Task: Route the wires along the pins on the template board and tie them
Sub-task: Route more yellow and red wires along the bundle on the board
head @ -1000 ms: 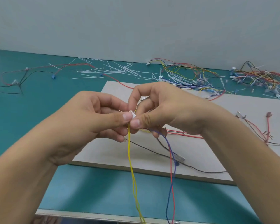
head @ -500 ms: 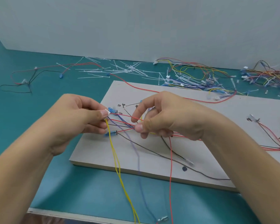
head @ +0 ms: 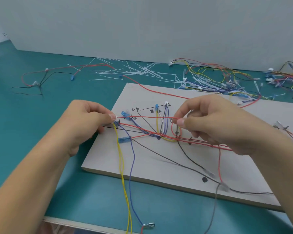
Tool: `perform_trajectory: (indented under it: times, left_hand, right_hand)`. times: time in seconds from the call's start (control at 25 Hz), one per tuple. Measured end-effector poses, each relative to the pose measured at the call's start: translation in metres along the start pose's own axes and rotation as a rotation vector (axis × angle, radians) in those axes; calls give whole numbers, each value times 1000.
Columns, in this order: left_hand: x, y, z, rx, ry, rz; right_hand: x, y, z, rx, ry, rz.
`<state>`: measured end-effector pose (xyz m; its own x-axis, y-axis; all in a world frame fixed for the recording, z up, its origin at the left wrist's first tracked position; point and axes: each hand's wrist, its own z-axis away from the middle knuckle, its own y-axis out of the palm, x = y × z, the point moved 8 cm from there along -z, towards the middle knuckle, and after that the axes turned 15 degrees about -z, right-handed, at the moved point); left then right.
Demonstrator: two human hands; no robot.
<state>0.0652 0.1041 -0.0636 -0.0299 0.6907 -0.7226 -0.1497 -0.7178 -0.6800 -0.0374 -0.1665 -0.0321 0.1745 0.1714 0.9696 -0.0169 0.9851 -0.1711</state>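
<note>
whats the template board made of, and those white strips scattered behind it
Template board: looks like wood or fibreboard with a matte pale grey face; the front edge shows a buff cut core. White strips: probably nylon cable ties, thin, some with small heads, though too small to confirm.

Teal table (head: 24, 132); white wall (head: 142, 22) behind; spare harness heap (head: 286, 78) far right.

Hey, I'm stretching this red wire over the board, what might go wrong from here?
1. The red wire, taut between left hand and right hand, crosses the laid wires on the board; lowering it may snag them or miss the pins.
2. The yellow wires and blue wire dangle over the table edge and could catch, tugging the connector.
</note>
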Motion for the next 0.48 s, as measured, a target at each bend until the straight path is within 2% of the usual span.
perform_trajectory:
  times: [0.28, 0.48]
  left_hand:
    - [1, 5, 2, -55, 67, 28]
    - [-3, 1, 5, -119, 173, -61]
  right_hand:
    - [-10, -4, 3, -81, -75, 102]
    - [-4, -6, 7, -148, -111, 226]
